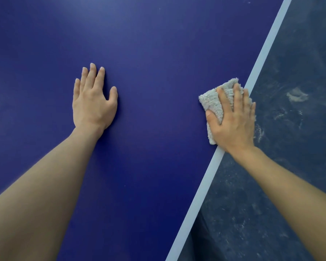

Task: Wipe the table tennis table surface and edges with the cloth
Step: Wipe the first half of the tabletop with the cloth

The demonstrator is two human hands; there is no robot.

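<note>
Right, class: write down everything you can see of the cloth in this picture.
The cloth is pale grey-beige and fluffy, like terry, bunched into a thick pad. It lies on the blue table, over its white edge line. The right hand presses on it with spread, nearly straight fingers, hiding its middle; fuzzy corners show beyond the fingertips and thumb.

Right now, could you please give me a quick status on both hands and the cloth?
Left hand flat on blue table, holding nothing. Right hand presses cloth on white edge line. Nothing in the way.
</note>
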